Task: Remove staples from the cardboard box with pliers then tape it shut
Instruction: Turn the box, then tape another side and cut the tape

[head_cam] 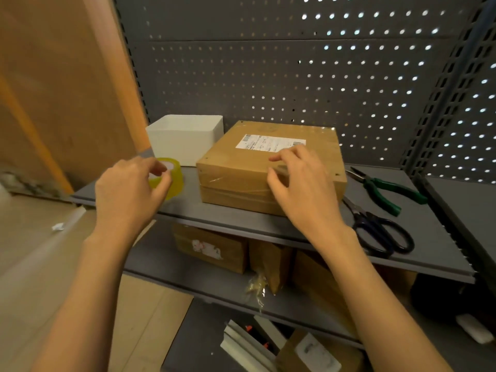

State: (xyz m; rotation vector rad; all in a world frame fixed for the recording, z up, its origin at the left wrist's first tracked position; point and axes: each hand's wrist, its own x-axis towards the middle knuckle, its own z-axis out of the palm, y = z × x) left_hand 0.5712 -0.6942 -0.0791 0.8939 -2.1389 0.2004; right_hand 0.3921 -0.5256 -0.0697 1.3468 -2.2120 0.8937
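Cardboard box (271,167) lying flat on grey shelf (268,224), just beside white container (185,138) and left of the tools; flaps closed, shipping label (269,143) on top, glossy clear tape already running over front edge and down front face. Probably light, stiff along edges, softer mid-panel; taped stretch likely slippery, so best held by bare cardboard at corners or pinned flat from above. Small dark marks along top edges, possibly staple holes; too small to tell.

Right hand (300,183) resting on near top edge of box, fingers spread and slightly curled, thumb low on front face, seemingly pressing tape down; holding nothing. Left hand (128,189) at tape roll (169,178), thumb and forefinger pinched narrow at roll's top rim, possibly on loose tape end; cannot tell whether anything actually gripped.

Count on this shelf: one box, one tape roll, one white container, one pair of green-handled pliers (386,187) lying untouched well right of box, one pair of dark scissors (381,232) just in front of pliers. Several more cartons on lower shelf, partly hidden, number unclear
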